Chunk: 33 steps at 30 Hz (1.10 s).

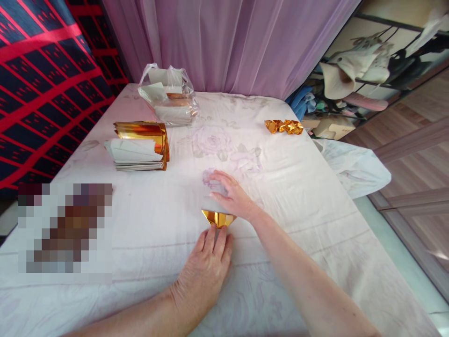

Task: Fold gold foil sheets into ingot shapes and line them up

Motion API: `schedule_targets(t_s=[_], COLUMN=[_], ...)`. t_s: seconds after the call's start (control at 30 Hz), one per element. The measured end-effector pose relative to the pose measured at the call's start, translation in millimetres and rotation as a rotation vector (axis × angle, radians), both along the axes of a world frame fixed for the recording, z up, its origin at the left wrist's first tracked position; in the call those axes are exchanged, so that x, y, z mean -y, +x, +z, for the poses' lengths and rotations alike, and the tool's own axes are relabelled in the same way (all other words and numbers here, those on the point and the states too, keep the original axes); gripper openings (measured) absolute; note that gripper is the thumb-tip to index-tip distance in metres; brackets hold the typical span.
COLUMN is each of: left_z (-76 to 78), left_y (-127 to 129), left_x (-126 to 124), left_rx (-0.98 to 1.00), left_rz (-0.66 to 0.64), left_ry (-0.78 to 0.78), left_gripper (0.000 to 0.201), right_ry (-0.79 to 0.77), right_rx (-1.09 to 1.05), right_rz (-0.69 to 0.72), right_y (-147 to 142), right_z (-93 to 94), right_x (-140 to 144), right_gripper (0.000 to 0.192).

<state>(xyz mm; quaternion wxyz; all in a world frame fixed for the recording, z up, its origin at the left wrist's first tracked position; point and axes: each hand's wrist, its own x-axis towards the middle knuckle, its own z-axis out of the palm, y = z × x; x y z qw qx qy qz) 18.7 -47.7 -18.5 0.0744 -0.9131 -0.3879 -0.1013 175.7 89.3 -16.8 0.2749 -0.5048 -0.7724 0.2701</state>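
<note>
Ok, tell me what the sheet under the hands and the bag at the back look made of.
Sheet under the hands: seemingly thin paper, matte white on top, mirror-bright gold foil on the folded-up flap.
Bag: thin clear plastic film, likely; glossy, crinkled, the stacks inside show through.

Two bare arms are seen, with no sleeves on them. The left hand and the right hand are bare too. No rings, watch or gloves are worn. Short, plain nails are seen.
</note>
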Motion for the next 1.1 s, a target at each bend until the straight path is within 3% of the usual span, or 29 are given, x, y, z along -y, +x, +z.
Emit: schedule_targets(t_s=[0.1,0.27,0.37,0.63,0.83,1.1], left_z=[1.1,7.2,12.8,16.4,17.6,17.1], left_y=[0.2,0.1,-1.5,-7.2,-16.1,-43.7], left_x=[-1.0,-6.3,-13.4,-32.1,-46.8,-76.2], left_rx=[-0.011,-0.007,0.010,0.103,0.065,0.232], left_rz=[0.001,-0.007,-0.027,-0.070,-0.155,-0.096], left_ry=[0.002,-0.003,-0.039,-0.122,-0.077,-0.111], left_gripper=[0.047,0.045,0.042,0.024,0.020,0.022], right_ry=[0.068,0.155,0.230,0.267,0.255,0.275], right_rx=[-0.203,-0.162,-0.121,0.079,0.187,0.189], right_rz=[-0.046,-0.127,-0.181,-0.026,-0.019,-0.013], right_y=[27.0,49.2,49.4,40.5,37.0,38.5], right_z=[2.6,1.1,0.4,6.8,2.0,1.6], right_x=[10.1,42.4,56.4,85.8,85.7,84.9], right_gripper=[0.026,0.018,0.019,0.026,0.022,0.021])
